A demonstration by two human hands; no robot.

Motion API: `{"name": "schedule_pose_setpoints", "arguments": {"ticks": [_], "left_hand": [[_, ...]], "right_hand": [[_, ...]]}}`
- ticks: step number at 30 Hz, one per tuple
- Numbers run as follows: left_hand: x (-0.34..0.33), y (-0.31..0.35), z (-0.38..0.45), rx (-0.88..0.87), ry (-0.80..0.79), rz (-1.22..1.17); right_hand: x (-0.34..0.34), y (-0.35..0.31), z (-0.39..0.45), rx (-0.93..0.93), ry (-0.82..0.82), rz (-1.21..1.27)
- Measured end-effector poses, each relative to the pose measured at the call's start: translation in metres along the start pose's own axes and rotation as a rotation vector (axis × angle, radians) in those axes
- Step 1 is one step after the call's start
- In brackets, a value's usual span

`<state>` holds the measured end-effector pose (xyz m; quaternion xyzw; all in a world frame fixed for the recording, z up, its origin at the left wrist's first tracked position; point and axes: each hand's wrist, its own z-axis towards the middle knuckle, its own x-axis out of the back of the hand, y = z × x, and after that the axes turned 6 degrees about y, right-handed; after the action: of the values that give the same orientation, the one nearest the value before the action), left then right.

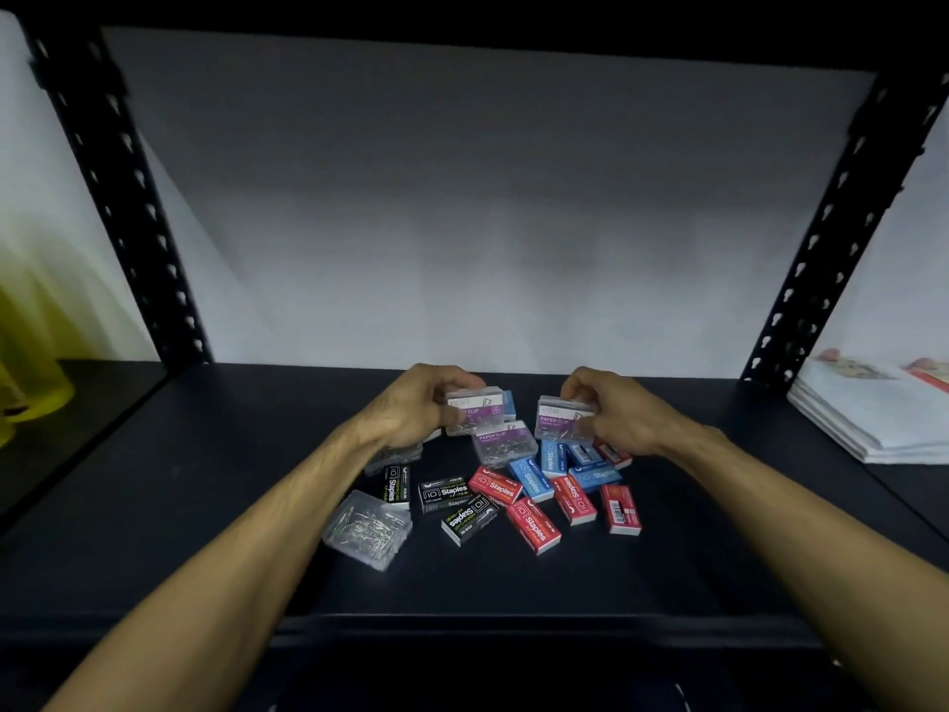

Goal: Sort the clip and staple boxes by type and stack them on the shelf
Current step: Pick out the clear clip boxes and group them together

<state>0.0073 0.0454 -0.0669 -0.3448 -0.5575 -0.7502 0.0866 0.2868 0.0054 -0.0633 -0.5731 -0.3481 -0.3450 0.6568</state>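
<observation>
Two hands work at the back of the pile, each gripping a clear paper clip box. The left hand (418,403) curls its fingers over the top of one paper clip box (475,409), holding it raised above the heap at about 11 o'clock from the pile's centre. The right hand (611,409) pinches a second paper clip box (564,418) at about 1 o'clock, thumb side toward the label. Both boxes face label-up, likely so the type reads at a glance before stacking.

Between the hands, a third labelled clip box (506,441) lies on the heap, and a fourth clear clip box (368,529) sits apart at 8 o'clock, lid down or unlabelled; which cannot be told. Black staple boxes (452,493) cluster at 7 o'clock, red staple boxes (534,524) at 5 o'clock, blue staple boxes (552,457) toward 3 o'clock, all loosely mixed and touching, so sorting seems barely begun.

The dark shelf (205,506) carries everything, with open room at 9 o'clock and behind the pile toward the back wall, good ground for separate stacks. At 3 o'clock a stack of papers (873,418) sits near the upright post (832,238), narrowing that side. The front edge lies well clear of the boxes.
</observation>
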Motion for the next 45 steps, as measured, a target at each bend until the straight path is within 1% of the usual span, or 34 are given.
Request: {"name": "schedule_pose_setpoints", "arguments": {"ticks": [6,11,15,19,26,31,39,45], "left_hand": [[0.000,0.001,0.001,0.009,-0.016,0.019],[0.010,-0.001,0.000,0.030,-0.033,0.024],[0.037,-0.011,-0.005,0.067,-0.034,0.056],[0.077,-0.027,-0.012,0.096,-0.017,0.015],[0.143,-0.059,-0.037,0.133,0.043,0.060],[0.173,-0.080,-0.057,0.176,0.062,0.079],[0.193,-0.112,-0.070,0.235,0.116,0.063],[0.194,-0.135,-0.074,0.265,0.104,0.041]], "right_hand": [[-0.002,0.001,-0.006,-0.004,0.035,0.008],[-0.002,-0.002,-0.005,-0.022,0.040,0.073],[0.000,-0.018,0.003,-0.003,0.071,0.108],[-0.006,-0.047,0.016,0.060,0.082,0.161],[-0.042,-0.108,0.044,0.147,0.023,0.206],[-0.072,-0.148,0.060,0.195,-0.015,0.240],[-0.121,-0.196,0.077,0.244,-0.079,0.235],[-0.145,-0.213,0.083,0.233,-0.077,0.210]]}}
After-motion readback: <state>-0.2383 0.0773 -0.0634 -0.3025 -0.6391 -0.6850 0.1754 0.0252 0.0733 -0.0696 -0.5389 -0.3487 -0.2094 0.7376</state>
